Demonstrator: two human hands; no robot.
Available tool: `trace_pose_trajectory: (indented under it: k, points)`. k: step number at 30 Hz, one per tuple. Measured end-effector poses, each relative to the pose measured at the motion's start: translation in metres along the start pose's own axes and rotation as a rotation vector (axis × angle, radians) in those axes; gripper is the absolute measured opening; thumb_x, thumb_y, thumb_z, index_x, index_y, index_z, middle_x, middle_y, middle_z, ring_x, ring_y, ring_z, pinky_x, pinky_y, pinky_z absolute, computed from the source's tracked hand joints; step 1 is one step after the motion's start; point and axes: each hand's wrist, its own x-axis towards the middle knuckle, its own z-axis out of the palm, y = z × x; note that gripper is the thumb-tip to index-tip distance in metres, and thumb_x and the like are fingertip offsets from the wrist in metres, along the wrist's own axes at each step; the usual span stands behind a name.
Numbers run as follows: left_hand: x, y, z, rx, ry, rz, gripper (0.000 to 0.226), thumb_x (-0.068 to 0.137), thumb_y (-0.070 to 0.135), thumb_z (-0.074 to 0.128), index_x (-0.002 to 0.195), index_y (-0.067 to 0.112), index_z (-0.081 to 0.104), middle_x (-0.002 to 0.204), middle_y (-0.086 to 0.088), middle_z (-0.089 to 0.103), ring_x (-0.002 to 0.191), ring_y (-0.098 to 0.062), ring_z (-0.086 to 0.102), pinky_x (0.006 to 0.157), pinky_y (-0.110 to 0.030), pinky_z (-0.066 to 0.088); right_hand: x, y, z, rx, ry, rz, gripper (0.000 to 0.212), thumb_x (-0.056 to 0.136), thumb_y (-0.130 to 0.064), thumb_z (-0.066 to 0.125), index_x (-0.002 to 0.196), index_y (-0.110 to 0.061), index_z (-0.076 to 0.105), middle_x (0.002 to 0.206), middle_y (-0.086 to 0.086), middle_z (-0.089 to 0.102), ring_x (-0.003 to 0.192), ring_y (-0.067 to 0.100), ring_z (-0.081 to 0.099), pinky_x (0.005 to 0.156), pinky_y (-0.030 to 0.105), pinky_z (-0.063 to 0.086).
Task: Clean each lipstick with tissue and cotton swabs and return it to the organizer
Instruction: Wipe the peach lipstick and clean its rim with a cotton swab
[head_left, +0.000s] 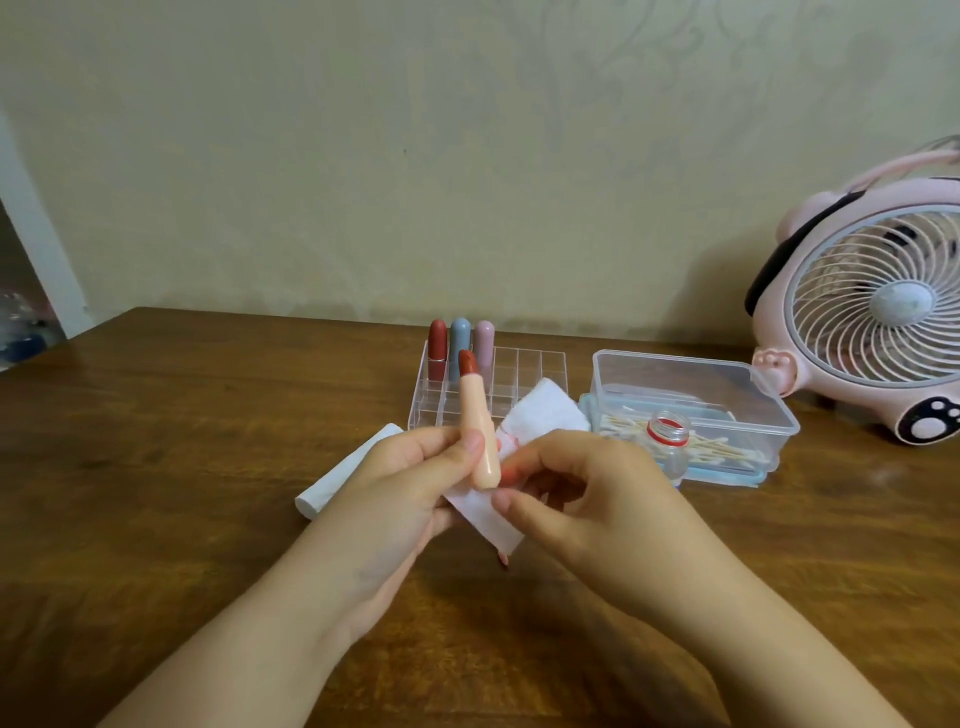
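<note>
My left hand grips a peach lipstick tube held upright, its dark red stick exposed at the top. A white tissue stained with red lies between both hands; my right hand pinches it beside the tube's base. Behind them stands the clear plastic organizer, with three capped lipsticks in its back row: red, blue and pink. Cotton swabs lie in a clear box to the right.
A folded white cloth lies in front of the organizer, and a white roll lies left of my hands. The swab box also holds a small open bottle. A pink desk fan stands at the far right.
</note>
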Motion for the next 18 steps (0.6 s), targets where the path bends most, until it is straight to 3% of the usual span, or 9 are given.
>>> trace_pose_trajectory:
  k: [3, 5, 7, 9, 12, 14, 16, 18]
  points:
    - [0.000, 0.001, -0.003, 0.057, 0.025, 0.038, 0.042, 0.070, 0.037, 0.062, 0.105, 0.015, 0.069, 0.109, 0.002, 0.071, 0.115, -0.018, 0.058, 0.109, -0.044, 0.033, 0.002, 0.005, -0.004, -0.003, 0.224, 0.035, 0.007, 0.080, -0.029, 0.067, 0.078, -0.024, 0.063, 0.069, -0.009, 0.059, 0.071, 0.002, 0.054, 0.060, 0.014, 0.044]
    - [-0.001, 0.002, -0.002, 0.070, 0.023, 0.051, 0.047, 0.067, 0.040, 0.064, 0.107, 0.015, 0.069, 0.112, 0.002, 0.069, 0.118, -0.020, 0.055, 0.110, -0.044, 0.031, 0.005, 0.009, -0.008, -0.012, 0.358, 0.108, 0.016, 0.079, -0.034, 0.067, 0.085, -0.028, 0.053, 0.076, -0.012, 0.053, 0.071, 0.004, 0.051, 0.058, 0.014, 0.042]
    - [-0.002, 0.003, -0.001, 0.090, 0.009, 0.057, 0.050, 0.065, 0.041, 0.064, 0.109, 0.016, 0.068, 0.112, 0.004, 0.069, 0.118, -0.019, 0.055, 0.110, -0.044, 0.032, 0.008, 0.012, -0.012, 0.072, 0.305, 0.261, 0.027, 0.081, -0.043, 0.062, 0.101, -0.036, 0.046, 0.086, -0.018, 0.050, 0.077, 0.003, 0.051, 0.061, 0.015, 0.045]
    - [-0.003, 0.004, 0.001, 0.120, -0.013, 0.064, 0.045, 0.067, 0.039, 0.063, 0.106, 0.018, 0.069, 0.108, 0.007, 0.070, 0.116, -0.015, 0.056, 0.110, -0.043, 0.033, 0.009, 0.013, -0.014, 0.233, 0.185, 0.357, 0.022, 0.085, -0.045, 0.057, 0.104, -0.039, 0.049, 0.091, -0.022, 0.055, 0.082, 0.001, 0.056, 0.061, 0.015, 0.049]
    - [-0.006, 0.006, 0.002, 0.185, -0.005, 0.072, 0.038, 0.069, 0.038, 0.061, 0.102, 0.022, 0.070, 0.103, 0.013, 0.071, 0.112, -0.008, 0.057, 0.108, -0.041, 0.035, 0.007, 0.014, -0.015, 0.402, 0.200, 0.303, 0.010, 0.088, -0.029, 0.059, 0.084, -0.026, 0.067, 0.077, -0.010, 0.070, 0.070, 0.001, 0.063, 0.054, 0.010, 0.047]
    - [-0.006, 0.005, 0.003, 0.231, 0.030, 0.117, 0.042, 0.067, 0.042, 0.061, 0.104, 0.024, 0.069, 0.111, 0.013, 0.067, 0.113, -0.005, 0.055, 0.107, -0.036, 0.036, 0.006, 0.017, -0.015, 0.300, 0.337, 0.266, 0.009, 0.087, -0.025, 0.062, 0.079, -0.028, 0.066, 0.073, -0.009, 0.068, 0.069, 0.001, 0.062, 0.053, 0.007, 0.046]
    - [-0.005, 0.007, 0.003, 0.302, 0.102, 0.181, 0.046, 0.061, 0.049, 0.060, 0.101, 0.027, 0.067, 0.116, 0.018, 0.055, 0.111, 0.000, 0.049, 0.096, -0.021, 0.037, 0.006, 0.019, -0.015, 0.188, 0.486, 0.240, 0.009, 0.085, -0.022, 0.065, 0.078, -0.027, 0.063, 0.071, -0.009, 0.065, 0.066, 0.001, 0.060, 0.053, 0.008, 0.044]
    - [-0.005, 0.008, 0.003, 0.405, 0.159, 0.234, 0.045, 0.057, 0.054, 0.057, 0.095, 0.031, 0.064, 0.108, 0.021, 0.043, 0.103, 0.001, 0.045, 0.082, -0.014, 0.034, 0.007, 0.018, -0.013, 0.196, 0.528, 0.217, 0.011, 0.083, -0.019, 0.067, 0.075, -0.025, 0.062, 0.068, -0.008, 0.064, 0.062, 0.001, 0.059, 0.053, 0.009, 0.044]
